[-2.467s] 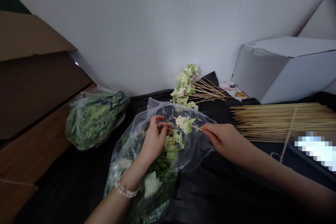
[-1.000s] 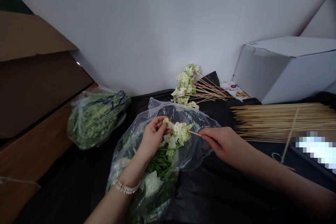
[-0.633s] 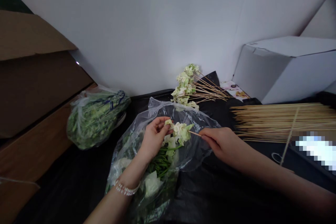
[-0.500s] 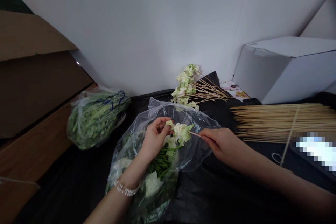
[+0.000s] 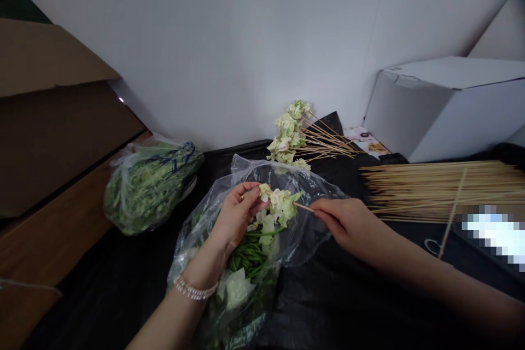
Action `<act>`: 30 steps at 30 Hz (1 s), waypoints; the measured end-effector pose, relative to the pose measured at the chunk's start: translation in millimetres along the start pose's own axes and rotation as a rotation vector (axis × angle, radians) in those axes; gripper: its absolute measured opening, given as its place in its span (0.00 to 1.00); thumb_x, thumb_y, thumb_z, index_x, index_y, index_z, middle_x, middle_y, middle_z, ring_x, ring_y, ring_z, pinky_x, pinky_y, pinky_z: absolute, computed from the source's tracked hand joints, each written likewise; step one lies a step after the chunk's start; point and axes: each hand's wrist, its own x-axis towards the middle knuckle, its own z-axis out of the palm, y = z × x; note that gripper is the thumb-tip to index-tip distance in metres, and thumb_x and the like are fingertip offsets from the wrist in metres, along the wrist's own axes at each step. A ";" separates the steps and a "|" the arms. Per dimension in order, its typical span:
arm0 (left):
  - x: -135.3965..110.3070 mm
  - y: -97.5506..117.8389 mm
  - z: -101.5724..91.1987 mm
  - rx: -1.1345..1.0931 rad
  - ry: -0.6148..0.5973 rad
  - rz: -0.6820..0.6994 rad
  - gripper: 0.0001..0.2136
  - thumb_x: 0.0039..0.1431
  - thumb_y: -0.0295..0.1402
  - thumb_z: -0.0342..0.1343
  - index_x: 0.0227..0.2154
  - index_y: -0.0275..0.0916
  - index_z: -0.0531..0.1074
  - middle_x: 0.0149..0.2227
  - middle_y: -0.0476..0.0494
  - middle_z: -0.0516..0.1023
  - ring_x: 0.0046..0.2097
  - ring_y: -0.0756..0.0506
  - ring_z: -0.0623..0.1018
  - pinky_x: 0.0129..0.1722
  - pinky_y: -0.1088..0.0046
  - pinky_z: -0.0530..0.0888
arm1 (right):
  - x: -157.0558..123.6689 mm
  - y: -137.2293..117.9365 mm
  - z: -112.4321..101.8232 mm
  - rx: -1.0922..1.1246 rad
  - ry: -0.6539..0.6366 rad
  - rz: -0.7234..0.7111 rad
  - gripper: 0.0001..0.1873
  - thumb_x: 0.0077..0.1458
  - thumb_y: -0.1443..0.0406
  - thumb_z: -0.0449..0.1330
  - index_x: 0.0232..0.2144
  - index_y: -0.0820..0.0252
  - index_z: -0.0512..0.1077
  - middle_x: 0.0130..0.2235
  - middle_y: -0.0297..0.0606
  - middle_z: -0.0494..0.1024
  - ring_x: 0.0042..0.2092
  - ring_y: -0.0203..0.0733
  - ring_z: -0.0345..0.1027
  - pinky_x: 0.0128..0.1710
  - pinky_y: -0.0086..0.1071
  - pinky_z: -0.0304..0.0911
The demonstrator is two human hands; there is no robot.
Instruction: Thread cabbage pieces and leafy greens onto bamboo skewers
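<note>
My right hand (image 5: 336,216) is closed around a wooden skewer (image 5: 304,207), which points left and carries a bunch of pale green cabbage leaves (image 5: 283,205). At the far end of that bunch, my left hand (image 5: 241,208) pinches a small cabbage leaf (image 5: 264,192) between thumb and fingers. The skewer's tip is hidden by the leaves. Under both hands lies an open clear plastic bag (image 5: 303,240), with green stalks (image 5: 248,256) and loose pale leaves (image 5: 238,289) inside it.
Behind the bag lie several finished leaf skewers (image 5: 287,134). A large bundle of bare skewers (image 5: 435,186) rests at right, near a blurred-out bright screen (image 5: 492,232). Bagged greens (image 5: 151,191) and a cardboard box (image 5: 53,120) stand left; a white box (image 5: 443,104) stands back right.
My left hand has drawn back slightly to the left, and more of the small leaf shows at its fingertips. The right hand and the skewer have hardly moved.
</note>
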 end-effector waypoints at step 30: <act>-1.9 4.5 -6.7 -0.099 -0.105 -0.113 0.10 0.50 0.27 0.68 0.36 0.34 0.74 0.38 0.41 0.82 0.39 0.47 0.82 0.40 0.73 0.80 | -2.8 -0.6 13.8 0.158 0.095 -0.077 0.12 0.64 0.66 0.51 0.34 0.59 0.74 0.35 0.36 0.79 0.36 0.37 0.72 0.37 0.29 0.62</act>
